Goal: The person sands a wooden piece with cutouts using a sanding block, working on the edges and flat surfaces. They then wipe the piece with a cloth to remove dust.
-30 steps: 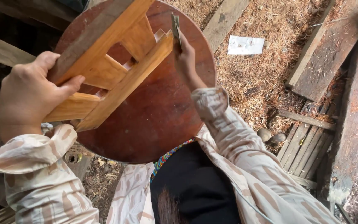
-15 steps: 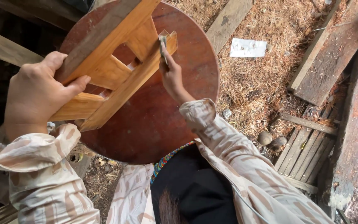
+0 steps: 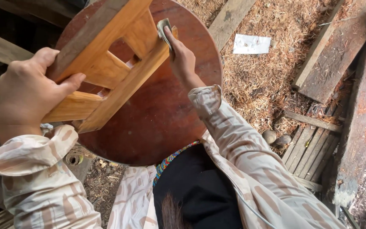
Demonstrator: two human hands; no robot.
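A round dark-red wooden stool lies tipped toward me, its light wooden legs and crossbars pointing up at the camera. My left hand grips one leg near its end at the left. My right hand holds a small folded grey piece of sandpaper pressed against the upper end of a crossbar. Both arms wear a cream patterned sleeve.
Sawdust and straw cover the ground at the upper right, with a white paper scrap on it. Weathered planks and a slatted board lie to the right. Two small round stones sit beside the slats.
My right hand slid the sandpaper down the crossbar and back up to its top end. My left hand kept its hold on the leg.
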